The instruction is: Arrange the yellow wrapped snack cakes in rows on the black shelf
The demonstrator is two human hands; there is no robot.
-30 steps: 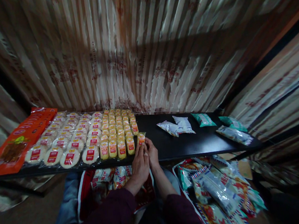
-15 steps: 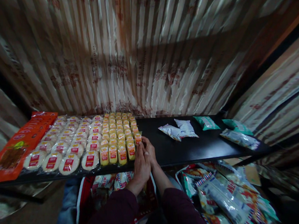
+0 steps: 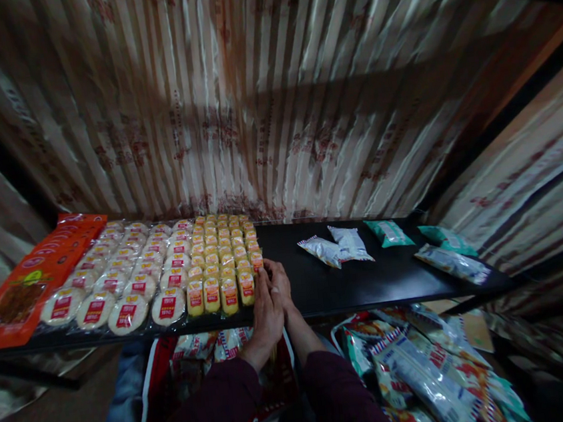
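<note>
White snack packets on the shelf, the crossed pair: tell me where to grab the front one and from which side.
Take the front white packet by its near left end, coming from above. It lies flat on the black shelf, and that end sticks out free, while its far end meets the second packet. Both hands are at the yellow packets.

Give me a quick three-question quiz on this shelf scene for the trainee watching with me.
1. True or false: both hands meet at the right end of the yellow snack packs.
2. Which lies at the shelf's far left? A) orange packets B) green packets C) white packets
3. What lies below the black shelf, to the right of the arms?

Key: 1. True: the left hand and right hand touch there. 2. A, the orange packets. 3. A pile of mixed snack bags.
</note>
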